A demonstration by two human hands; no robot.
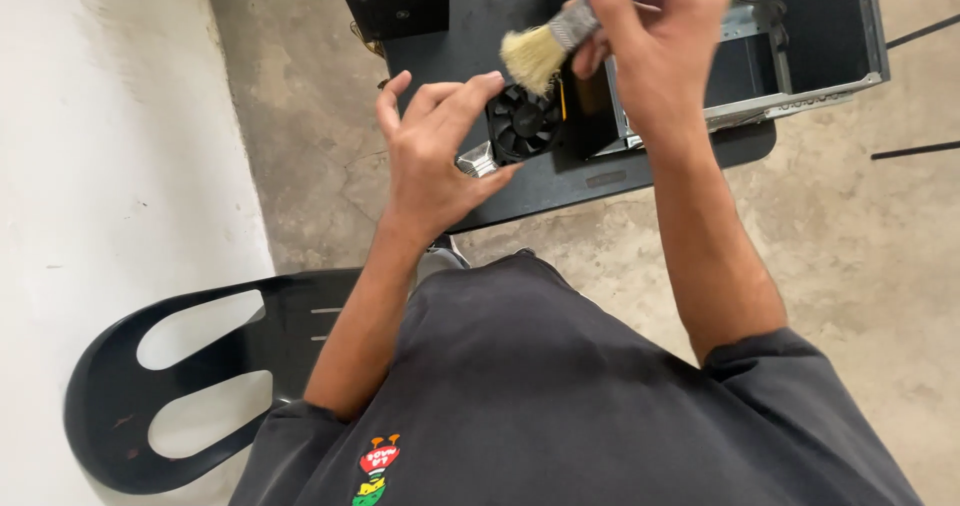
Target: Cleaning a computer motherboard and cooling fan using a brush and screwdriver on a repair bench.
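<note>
Dark shirt (560, 396), nearest the camera, fills the lower frame at 6 o'clock, with a small coloured emblem on its chest. Both bare forearms run upward from it toward 12 o'clock.

Left hand (435, 156): wrapped around the fan (522, 123), thumb under its lower edge, fingers curled over its top-left rim. The grip is closed on the fan, which sits at 3 o'clock of the palm, its black blades facing the camera. A silvery metal part (478, 160) shows just below the fan, between thumb and palm; whether it belongs to the fan cannot be told.

Right hand (655, 36): closed around the brush (560, 38), holding it by the metal ferrule and the blue handle, whose end leaves the frame at 12 o'clock. The pale bristles point toward 8 o'clock of this hand and meet the upper edge of the fan.

Fan relative to both grips: held in the left hand, touched from 1 o'clock by the bristles, directly above the black table (560, 181).

Surroundings: an open computer case (800, 56) lies on the table at 2 o'clock; a black box with a vent grille (395, 1) stands at 11 o'clock. A black plastic chair (180, 366) stands at 8 o'clock beside a white wall (110, 146). Concrete floor (860, 246) lies at 3 o'clock.
</note>
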